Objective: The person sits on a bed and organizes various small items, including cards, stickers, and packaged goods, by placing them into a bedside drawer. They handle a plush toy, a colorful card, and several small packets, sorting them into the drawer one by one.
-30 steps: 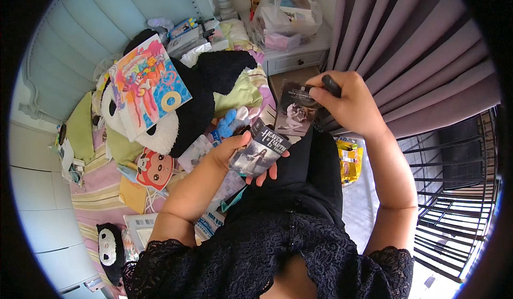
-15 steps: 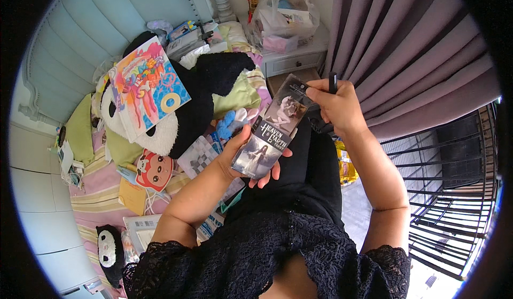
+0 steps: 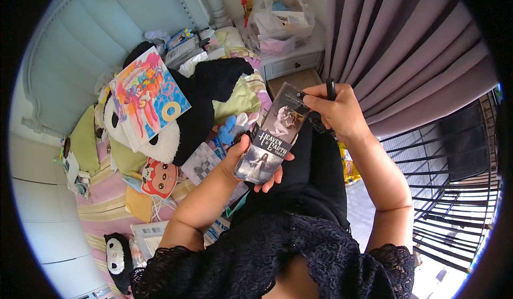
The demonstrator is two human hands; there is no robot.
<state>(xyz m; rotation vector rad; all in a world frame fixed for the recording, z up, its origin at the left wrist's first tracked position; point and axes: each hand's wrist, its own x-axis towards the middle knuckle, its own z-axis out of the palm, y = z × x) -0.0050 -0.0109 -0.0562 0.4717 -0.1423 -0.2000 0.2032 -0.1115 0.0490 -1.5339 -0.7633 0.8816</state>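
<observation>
Above my lap, my left hand is wrapped round the lower end of a long dark card box with a fantasy picture on its front. The thumb lies along the box's left side, and fingertips show beyond its right edge. The box tilts, its top leaning to the right. My right hand is closed at the box's upper right corner, its thumb and fingertip pinching or touching there. A black pen is held in the same hand and sticks up past the fingers.
To the left, a bed holds a large black-and-white plush toy with a colourful picture book on it. A red animal-face item lies nearby. A nightstand bears a plastic bag. Curtains and a black wire cage stand right.
The view has shifted slightly. The card box stands a little more upright, and both hands keep nearly the same hold on it. The pen is still in my right hand.
</observation>
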